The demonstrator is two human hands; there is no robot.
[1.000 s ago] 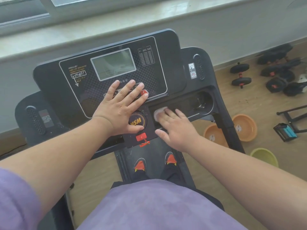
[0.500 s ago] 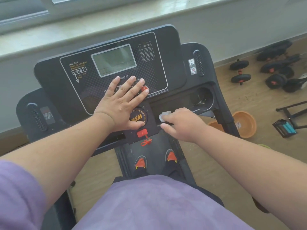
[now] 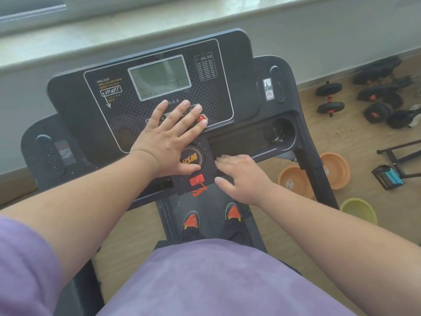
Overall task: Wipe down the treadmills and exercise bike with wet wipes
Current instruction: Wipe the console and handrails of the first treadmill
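I stand on a black treadmill whose console (image 3: 239, 76) fills the middle of the head view. My left hand (image 3: 168, 142) lies flat on the button row below the screen, fingers spread, thumb by the round HSM dial. My right hand (image 3: 241, 176) presses down on the console's front ledge, just right of the dial, fingers laid flat and thumb apart. The white wet wipe (image 3: 223, 155) is under those fingers; only a pale sliver shows at the fingertips.
A red safety key (image 3: 197, 180) with a cord sits below the dial. My orange shoes (image 3: 191, 221) are on the belt. On the floor to the right lie black dumbbells (image 3: 330, 99), two orange bowls (image 3: 335, 169), a green bowl (image 3: 360, 210) and a pedal (image 3: 387, 176).
My right hand drew back from the tray to the console's front ledge, curling on the wipe and then flattening over it. The left hand stayed in place.
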